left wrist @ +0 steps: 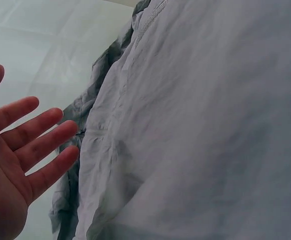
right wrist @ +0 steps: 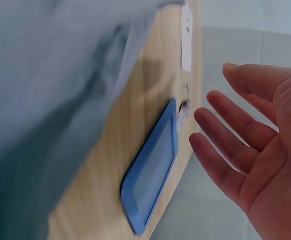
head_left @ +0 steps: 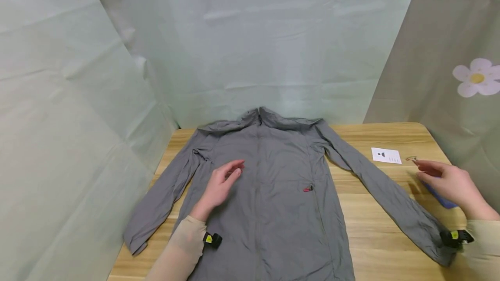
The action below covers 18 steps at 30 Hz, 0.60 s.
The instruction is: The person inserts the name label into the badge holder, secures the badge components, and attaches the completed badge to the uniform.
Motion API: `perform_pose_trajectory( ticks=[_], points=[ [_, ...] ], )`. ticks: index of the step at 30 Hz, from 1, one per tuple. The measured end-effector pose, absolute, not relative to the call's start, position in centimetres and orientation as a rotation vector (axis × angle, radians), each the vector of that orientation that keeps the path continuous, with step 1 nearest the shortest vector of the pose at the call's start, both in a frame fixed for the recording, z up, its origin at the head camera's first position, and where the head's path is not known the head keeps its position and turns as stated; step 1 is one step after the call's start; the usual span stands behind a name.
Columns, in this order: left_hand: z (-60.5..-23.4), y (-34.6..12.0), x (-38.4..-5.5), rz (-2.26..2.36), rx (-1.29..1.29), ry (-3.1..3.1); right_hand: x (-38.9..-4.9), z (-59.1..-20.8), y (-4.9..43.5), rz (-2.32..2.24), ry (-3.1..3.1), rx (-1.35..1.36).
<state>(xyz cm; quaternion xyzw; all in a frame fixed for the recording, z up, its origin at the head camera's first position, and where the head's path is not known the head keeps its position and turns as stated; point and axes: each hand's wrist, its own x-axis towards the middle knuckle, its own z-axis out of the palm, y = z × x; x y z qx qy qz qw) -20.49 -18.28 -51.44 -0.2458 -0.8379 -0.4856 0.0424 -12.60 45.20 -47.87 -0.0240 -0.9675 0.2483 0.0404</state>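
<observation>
A grey zip-up jacket (head_left: pixel 281 159) lies front side up with both sleeves spread. My left hand (head_left: pixel 220 183) hovers over its chest on the left side, fingers loosely bent and holding nothing. In the left wrist view that hand (left wrist: pixel 15 160) shows spread fingers beside the grey fabric (left wrist: pixel 195 110). Over at the right, my empty right hand (head_left: pixel 451 181) is above a blue-framed card holder (head_left: pixel 445 202), partly covering it in the head view. The right wrist view shows the holder's clear window (right wrist: pixel 153 170) and the right hand (right wrist: pixel 265 135) apart from it, fingers relaxed.
A white printed card (head_left: pixel 386 155) lies on the wooden table (head_left: pixel 375 216) beyond the right sleeve. A small metal clip (head_left: pixel 411 158) is by the holder. Pale cloth walls (head_left: pixel 265 47) stand behind and beside the table. A red zip pull (head_left: pixel 308 189) marks the jacket's pocket.
</observation>
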Motion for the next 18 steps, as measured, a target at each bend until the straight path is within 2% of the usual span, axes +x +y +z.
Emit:
perform_pose_trajectory(
  ticks=[18],
  points=[
    [-51.4,-18.5,-20.3,-1.457,-0.797,-2.55,-12.1,-49.6,48.5,0.571,-2.996,-0.223]
  ],
)
